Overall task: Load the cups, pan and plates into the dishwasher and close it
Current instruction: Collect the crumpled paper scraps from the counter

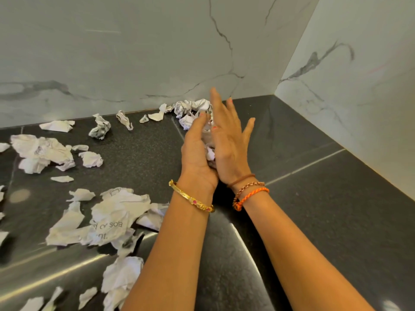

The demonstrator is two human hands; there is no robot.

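No cups, pan, plates or dishwasher are in view. My left hand and my right hand are pressed palm to palm above a dark countertop. Crumpled paper scraps are squeezed between the two palms. My left wrist wears a gold bangle. Orange and brown thread bands circle my right wrist. The right hand's fingers are stretched out and spread. The left hand's fingers curve around the scraps.
Several torn and crumpled pieces of printed paper lie scattered over the left half of the counter and along the back edge. White marble walls meet in a corner at the back right.
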